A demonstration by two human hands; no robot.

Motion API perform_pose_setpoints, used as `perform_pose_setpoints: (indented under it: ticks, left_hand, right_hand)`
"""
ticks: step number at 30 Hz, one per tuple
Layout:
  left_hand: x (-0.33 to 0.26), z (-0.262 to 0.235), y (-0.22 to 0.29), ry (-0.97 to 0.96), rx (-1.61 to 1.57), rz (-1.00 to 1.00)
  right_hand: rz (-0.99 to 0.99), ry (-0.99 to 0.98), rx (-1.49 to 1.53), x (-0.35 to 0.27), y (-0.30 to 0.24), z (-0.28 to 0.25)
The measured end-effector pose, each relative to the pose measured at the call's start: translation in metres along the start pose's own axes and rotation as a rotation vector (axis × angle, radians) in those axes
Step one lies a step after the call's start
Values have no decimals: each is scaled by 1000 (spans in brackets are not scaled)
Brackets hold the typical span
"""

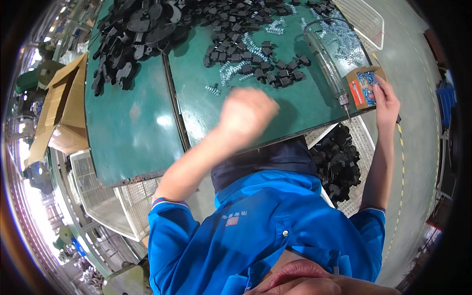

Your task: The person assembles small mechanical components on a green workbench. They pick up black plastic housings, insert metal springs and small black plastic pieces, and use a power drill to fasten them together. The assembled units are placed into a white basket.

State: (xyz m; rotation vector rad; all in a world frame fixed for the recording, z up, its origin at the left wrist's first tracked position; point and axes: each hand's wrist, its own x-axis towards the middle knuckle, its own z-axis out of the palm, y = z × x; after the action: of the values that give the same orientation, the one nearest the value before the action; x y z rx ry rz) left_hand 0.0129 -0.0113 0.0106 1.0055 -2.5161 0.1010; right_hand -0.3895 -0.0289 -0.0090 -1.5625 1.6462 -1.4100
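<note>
My left hand is over the green table near its front edge, curled and smeared by motion; whether it holds anything is hidden. A loose coil spring lies just beyond it. At the right edge, my right hand reaches into a small cardboard box of blue screws. Its thumb and fingertips are pinched together over the screws, and what is between them is too small to make out. Left of the box lies an electric screwdriver, its bit pointing toward the front edge.
Piles of flat black plastic parts, small black blocks and metal springs cover the table's far side. Beneath the front edge, a white basket holds black parts. An open carton stands left of the table.
</note>
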Motion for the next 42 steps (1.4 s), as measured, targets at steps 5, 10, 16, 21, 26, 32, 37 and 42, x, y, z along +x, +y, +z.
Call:
perform_pose_setpoints:
  ticks: [5,10,16,21,26,32,37,42]
  left_hand:
    - [10,19,-63,-98,197,-311]
    - [9,8,-61,-135,108,-234]
    - [79,32,13,4,-411,122]
    - [134,86,37,54,-304,335]
    - [140,99,39,6,-312,339]
    - [138,99,40,18,-318,316]
    - [142,95,43,-25,-342,341]
    - [138,102,38,3,-367,303]
  right_hand:
    - [-113,-4,182,-48,-16,20]
    - [229,175,168,-109,-9,9]
    - [286,228,117,-143,-3,36]
    - [141,254,-13,-135,1,57]
    - [157,251,61,-126,-6,64]
    - [102,272,31,-126,-10,66]
    - [150,316,-47,-132,-8,65]
    - [-5,322,-241,-122,-20,66]
